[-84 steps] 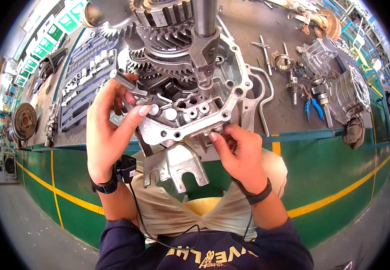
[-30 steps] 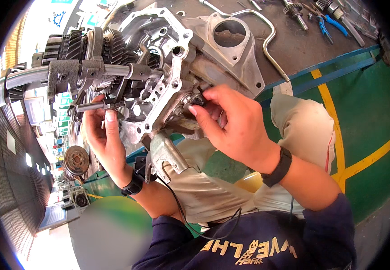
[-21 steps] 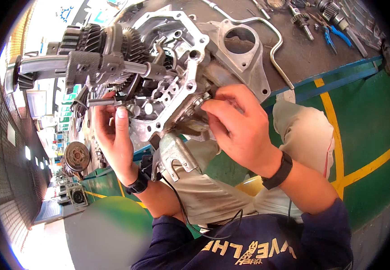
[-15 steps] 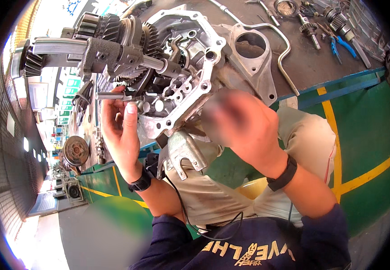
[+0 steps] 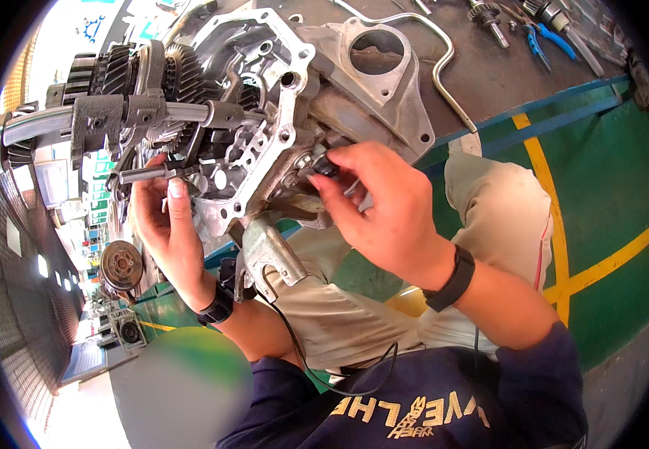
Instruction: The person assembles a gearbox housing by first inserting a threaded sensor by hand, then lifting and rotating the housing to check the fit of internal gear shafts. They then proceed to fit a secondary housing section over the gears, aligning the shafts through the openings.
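One bare right hand point(image 5: 388, 213) pinches a small, round black piece point(image 5: 325, 165) between thumb and fingers, at the outer wall of a silver cast-metal housing point(image 5: 263, 172); the fingers partly cover the piece, so whether it touches the wall cannot be told. The bare left hand point(image 5: 167, 224) has its fingers curled behind a short grey metal rod point(image 5: 145, 174) on the housing's open side, thumb tip just below it; whether it clamps the rod or merely supports it, I cannot tell. Above that hand, a thick steel shaft point(image 5: 47, 123) and a stack of dark toothed gears point(image 5: 119, 75) jut out leftward, crowding the space over the rod. A silver forked metal bracket point(image 5: 272, 251) juts out below the housing, between the forearms. Beyond the housing, on the brown-topped workbench point(image 5: 482, 75), lie a bent metal tube point(image 5: 448, 71) and, farther right, blue-handled pliers point(image 5: 556, 41). A rusty round disc point(image 5: 122, 265) stands at left, well apart from the housing.
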Demonstrator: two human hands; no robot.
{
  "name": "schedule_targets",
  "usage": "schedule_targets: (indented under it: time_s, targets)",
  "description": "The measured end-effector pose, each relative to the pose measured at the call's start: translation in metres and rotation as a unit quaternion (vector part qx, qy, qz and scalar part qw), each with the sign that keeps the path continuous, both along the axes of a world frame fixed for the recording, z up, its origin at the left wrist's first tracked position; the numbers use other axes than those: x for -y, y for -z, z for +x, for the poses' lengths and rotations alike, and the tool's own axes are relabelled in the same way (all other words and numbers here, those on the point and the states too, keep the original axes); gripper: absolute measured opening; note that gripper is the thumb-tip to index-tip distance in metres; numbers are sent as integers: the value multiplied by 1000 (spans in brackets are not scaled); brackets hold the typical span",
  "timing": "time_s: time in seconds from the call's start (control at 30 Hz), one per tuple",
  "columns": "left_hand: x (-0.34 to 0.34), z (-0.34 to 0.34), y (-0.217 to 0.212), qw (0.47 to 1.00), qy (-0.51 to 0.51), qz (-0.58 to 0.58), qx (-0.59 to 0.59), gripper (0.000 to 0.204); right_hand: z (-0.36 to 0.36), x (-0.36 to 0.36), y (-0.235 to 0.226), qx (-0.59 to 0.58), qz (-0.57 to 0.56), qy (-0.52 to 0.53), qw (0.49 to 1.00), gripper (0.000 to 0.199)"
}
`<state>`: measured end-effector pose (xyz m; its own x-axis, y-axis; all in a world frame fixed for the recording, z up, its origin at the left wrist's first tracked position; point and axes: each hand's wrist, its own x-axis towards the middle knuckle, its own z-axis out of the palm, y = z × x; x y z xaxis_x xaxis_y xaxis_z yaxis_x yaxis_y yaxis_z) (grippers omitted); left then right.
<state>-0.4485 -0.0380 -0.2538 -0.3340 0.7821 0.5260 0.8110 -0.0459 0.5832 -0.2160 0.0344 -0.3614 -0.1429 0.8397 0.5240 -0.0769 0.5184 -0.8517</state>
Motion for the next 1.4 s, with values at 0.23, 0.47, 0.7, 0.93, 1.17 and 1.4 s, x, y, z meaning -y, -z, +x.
schedule_targets:
  time_s: [0.23, 0.47, 0.7, 0.93, 1.17, 1.4]
  targets:
    - [0, -2, 0, 1000, -10, 7, 10, 38, -1, 2, -10, -53, -12, 32, 998, 26]
    - [-2, 2, 1, 999, -21, 16, 32, 40, -12, 6, -4, -49, -10, 60, 997, 29]
    - [2, -1, 4, 999, -45, -11, 19, 45, -14, 15, 2, -81, -127, 18, 988, 29]
    - [-1, 1, 2, 998, -61, -7, 6, 48, -12, 12, -9, -105, -100, 35, 989, 29]
    - [0, 0, 2, 998, -59, -6, 16, 49, -19, 7, 3, -79, -35, 47, 995, 42]
    - [-2, 0, 3, 999, -48, -3, 20, 49, -17, 14, 3, -124, -150, -26, 981, 32]
